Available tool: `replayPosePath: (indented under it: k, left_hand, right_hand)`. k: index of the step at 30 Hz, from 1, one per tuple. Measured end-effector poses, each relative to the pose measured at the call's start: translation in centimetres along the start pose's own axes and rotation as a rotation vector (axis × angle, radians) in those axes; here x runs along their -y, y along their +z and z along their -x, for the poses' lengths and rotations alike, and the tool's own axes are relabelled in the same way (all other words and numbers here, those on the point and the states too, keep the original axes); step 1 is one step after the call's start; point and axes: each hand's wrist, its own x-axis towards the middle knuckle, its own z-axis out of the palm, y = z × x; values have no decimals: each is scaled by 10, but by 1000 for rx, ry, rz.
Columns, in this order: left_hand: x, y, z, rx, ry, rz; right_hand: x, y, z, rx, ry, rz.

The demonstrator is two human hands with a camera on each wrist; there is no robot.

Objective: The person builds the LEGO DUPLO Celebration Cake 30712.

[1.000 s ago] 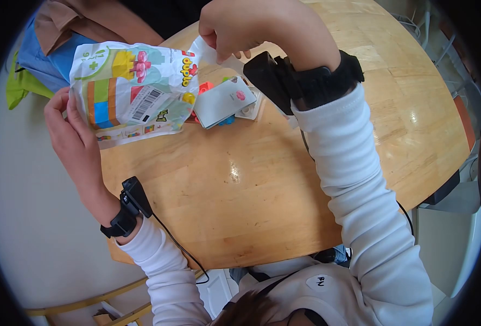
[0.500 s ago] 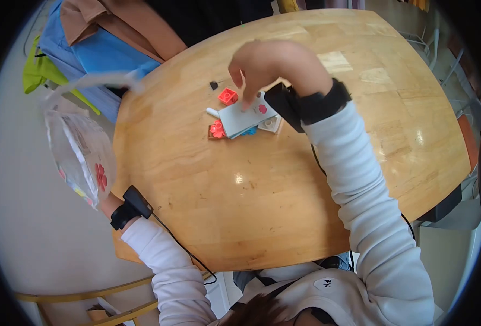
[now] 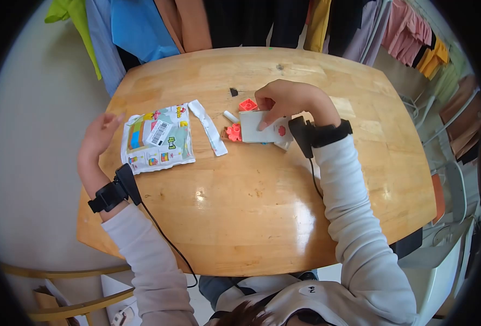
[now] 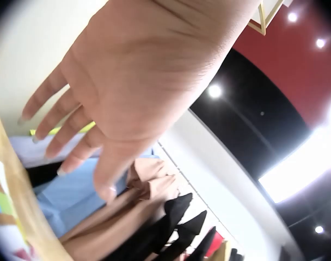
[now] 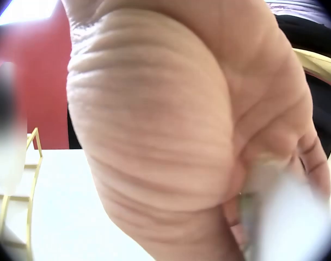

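In the head view a white Duplo bag (image 3: pixel 162 136) printed with coloured blocks lies on the left of the wooden table. My left hand (image 3: pixel 100 136) hovers just beyond its left edge, fingers loosely extended and holding nothing; the left wrist view shows the bare palm (image 4: pixel 138 70). At the centre my right hand (image 3: pixel 295 103) pinches a pale booklet (image 3: pixel 253 130) with a pink flower on it, thumb across its top face. Around the booklet lie a red block (image 3: pixel 247 105), a coral flower-shaped piece (image 3: pixel 233 132) and a small white cylinder (image 3: pixel 230 117). Part of the pile is hidden under the booklet.
A torn white strip (image 3: pixel 208 127) lies between the bag and the pieces. A small black bit (image 3: pixel 233 92) sits further back on the table (image 3: pixel 240 217). Clothes (image 3: pixel 143 27) hang behind the far edge. Cables run from both wrist cameras.
The bag, earlier in my left hand, now lies on the table with the strip beside it, and the left hand is off it. My right hand has moved from the strip to the booklet.
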Motion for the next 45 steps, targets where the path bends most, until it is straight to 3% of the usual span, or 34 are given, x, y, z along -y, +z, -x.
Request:
replayPosePath:
  k: [2, 4, 5, 6, 8, 10, 11, 14, 20, 25, 26, 28, 30, 31, 32, 33, 34, 36, 37, 38, 40, 41, 43, 44, 45]
  left_hand:
    - [-63, -13, 30, 96, 131, 342]
    - [-91, -8, 34, 257, 344, 552]
    - [-106, 1, 37, 358, 430, 635]
    - [-121, 7, 39, 456, 519, 713]
    - [-157, 22, 54, 623, 697, 985]
    - [-185, 27, 65, 713, 657, 1193]
    - [-199, 32, 72, 562, 559, 1164]
    - [-212, 42, 76, 486, 526, 1304]
    - [-213, 45, 78, 491, 512, 1428]
    - [-211, 51, 74, 417, 510, 1505]
    - [-213, 50, 77, 393, 486, 1524]
    - [-215, 51, 80, 372, 465, 1543]
    - [-217, 57, 80, 324, 288, 1571]
    - [-215, 56, 79, 334, 291, 1572]
    - [-211, 53, 78, 383, 240, 1374]
    - [-209, 52, 77, 425, 191, 1177]
    - [-211, 53, 77, 434, 198, 1184]
    - [-214, 53, 80, 19, 239, 1186]
    - [-207, 41, 77, 139, 298, 1175]
    - [-213, 44, 81, 139, 293, 1174]
    - [-232, 52, 93, -134, 572, 1241]
    - [-228, 49, 97, 12, 635, 1089]
    - [-237, 52, 114, -119, 806, 830]
    - [-242, 60, 116, -118, 804, 831]
    - [-245, 71, 116, -133, 849, 863]
  right_hand:
    - [1, -8, 4, -37, -101, -2]
    - [8, -16, 13, -196, -357, -387]
    - [16, -20, 23, -246, -330, -576]
    - [24, -22, 29, -249, -342, -557]
    - [35, -27, 37, -517, -441, -897]
    - [38, -30, 40, -582, -507, -894]
    - [40, -32, 44, -641, -518, -919]
    - [39, -35, 51, -712, -544, -967]
    - [38, -34, 53, -728, -565, -1011]
    - [42, -29, 48, -895, -541, -1056]
    - [43, -28, 45, -895, -543, -1049]
    - [42, -26, 37, -1075, -604, -1142]
    - [33, -26, 32, -1053, -618, -1180]
    - [33, -27, 31, -977, -732, -1429]
    - [34, -28, 31, -884, -844, -1673]
    - [35, -29, 32, -894, -808, -1793]
    - [29, -28, 30, -904, -804, -1784]
    - [12, -24, 22, -670, -1035, -1820]
    - [16, -22, 25, -661, -1028, -1853]
    - [17, -20, 25, -660, -1025, -1856]
    - [21, -17, 20, -354, -1130, -1977]
    - [24, -16, 12, -131, -1253, -2003]
    - [36, -7, 8, -88, -1217, -2045]
    - [55, -4, 14, -52, -1181, -2083]
    - [74, 2, 28, -495, -771, -2032]
